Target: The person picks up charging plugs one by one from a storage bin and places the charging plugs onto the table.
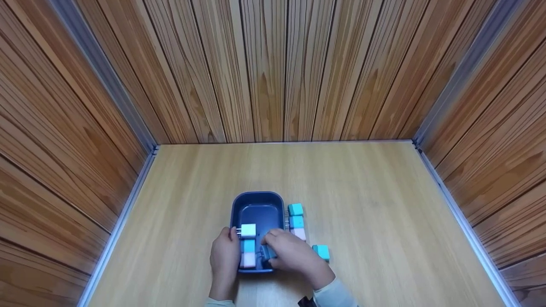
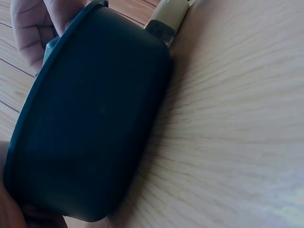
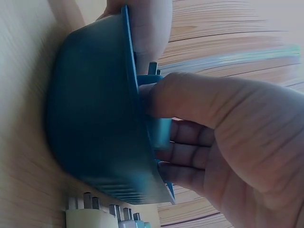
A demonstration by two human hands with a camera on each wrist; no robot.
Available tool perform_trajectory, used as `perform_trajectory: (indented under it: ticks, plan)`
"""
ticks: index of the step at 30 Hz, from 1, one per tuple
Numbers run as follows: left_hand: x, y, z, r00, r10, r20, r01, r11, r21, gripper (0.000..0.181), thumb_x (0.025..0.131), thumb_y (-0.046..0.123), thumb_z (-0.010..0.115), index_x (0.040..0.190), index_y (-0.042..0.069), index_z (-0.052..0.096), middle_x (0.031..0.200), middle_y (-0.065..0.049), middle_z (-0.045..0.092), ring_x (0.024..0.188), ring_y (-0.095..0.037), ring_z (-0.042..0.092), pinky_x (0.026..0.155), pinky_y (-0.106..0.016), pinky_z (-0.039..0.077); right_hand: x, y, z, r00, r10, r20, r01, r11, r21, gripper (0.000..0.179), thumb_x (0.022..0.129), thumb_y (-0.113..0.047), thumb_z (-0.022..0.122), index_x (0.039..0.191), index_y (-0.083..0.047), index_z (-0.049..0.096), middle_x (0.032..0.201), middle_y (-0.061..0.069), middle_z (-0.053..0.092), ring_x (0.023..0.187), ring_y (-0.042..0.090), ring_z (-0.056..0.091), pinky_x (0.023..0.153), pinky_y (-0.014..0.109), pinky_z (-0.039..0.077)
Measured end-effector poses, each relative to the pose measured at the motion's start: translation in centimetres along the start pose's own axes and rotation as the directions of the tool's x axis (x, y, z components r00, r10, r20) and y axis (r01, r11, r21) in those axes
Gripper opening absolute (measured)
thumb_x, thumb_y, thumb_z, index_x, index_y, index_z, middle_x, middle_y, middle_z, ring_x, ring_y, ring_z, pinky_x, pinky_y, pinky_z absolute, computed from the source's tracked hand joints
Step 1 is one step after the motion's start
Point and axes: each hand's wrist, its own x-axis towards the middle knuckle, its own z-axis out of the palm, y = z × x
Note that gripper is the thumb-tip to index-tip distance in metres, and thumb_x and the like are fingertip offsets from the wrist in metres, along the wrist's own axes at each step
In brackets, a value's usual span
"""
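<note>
A dark blue plastic basket (image 1: 258, 211) stands on the table in the head view. My left hand (image 1: 225, 258) grips its left rim, with the thumb over the edge. Inside, along the left side, lie a white plug charger (image 1: 248, 230) with its prongs pointing left, a teal one (image 1: 249, 246) and a pinkish-white one (image 1: 248, 260). My right hand (image 1: 294, 253) reaches over the basket's right rim and pinches a teal plug charger (image 3: 160, 130) between thumb and fingers. In the head view that hand partly covers the charger.
Right of the basket, on the wooden table (image 1: 362, 192), are two teal chargers (image 1: 295, 209) in a row with a pinkish-white charger (image 1: 299, 233). Another teal charger (image 1: 321, 252) lies close by the right wrist. Wood-panelled walls (image 1: 268, 76) enclose the table at the back and sides.
</note>
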Motion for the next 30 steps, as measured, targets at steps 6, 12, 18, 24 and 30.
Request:
perform_trajectory:
  ticks: [6,12,18,24,30]
  plan:
    - [-0.1,-0.1,0.0,1.000,0.026,-0.011,-0.026,1.000,0.009,0.035,0.108,0.038,0.047,0.104,0.009,0.066,0.074,-0.006,0.055,0.067,-0.022,0.053,0.056,-0.033,0.037,-0.4,0.2,-0.4,0.998,-0.028,-0.053,0.025,0.997,-0.069,0.040,0.092,-0.030,0.076,0.130,-0.024,0.065,0.126,-0.006,0.063,0.120,0.013,0.056,0.107,0.039,0.047]
    - [-0.2,-0.3,0.0,0.999,0.044,-0.029,-0.044,0.999,0.014,0.033,0.108,0.036,0.047,0.101,0.009,0.064,0.072,-0.006,0.053,0.065,-0.022,0.052,0.055,-0.033,0.035,-1.0,0.7,-0.9,0.996,-0.032,-0.084,0.026,0.997,-0.075,0.041,0.093,-0.031,0.074,0.132,-0.023,0.065,0.126,-0.005,0.063,0.119,0.015,0.056,0.107,0.040,0.046]
    - [-0.2,-0.2,0.0,0.999,0.033,-0.023,-0.033,0.999,0.010,0.033,0.108,0.036,0.046,0.102,0.009,0.064,0.075,-0.006,0.056,0.067,-0.022,0.053,0.056,-0.033,0.037,-1.8,1.2,-1.1,0.991,-0.062,-0.115,0.058,0.998,-0.038,0.042,0.092,-0.028,0.073,0.133,-0.021,0.065,0.127,-0.005,0.062,0.120,0.015,0.055,0.107,0.041,0.046]
    - [-0.3,-0.2,0.0,0.999,0.043,-0.020,-0.043,0.999,0.013,0.032,0.109,0.035,0.046,0.100,0.009,0.063,0.074,-0.006,0.055,0.066,-0.023,0.051,0.055,-0.034,0.036,-2.4,1.8,-1.5,0.982,-0.086,-0.171,0.077,0.995,-0.056,0.044,0.091,-0.026,0.074,0.132,-0.017,0.066,0.128,-0.003,0.063,0.122,0.018,0.056,0.107,0.042,0.045]
    - [-0.2,-0.2,0.0,0.999,0.035,-0.024,-0.034,0.999,0.022,0.032,0.108,0.036,0.046,0.098,0.010,0.063,0.073,-0.006,0.054,0.066,-0.023,0.051,0.056,-0.034,0.036,-3.2,2.2,-2.1,0.975,-0.076,-0.209,0.068,0.997,-0.045,0.046,0.090,-0.025,0.076,0.134,-0.015,0.065,0.131,-0.001,0.063,0.125,0.020,0.056,0.107,0.042,0.046]
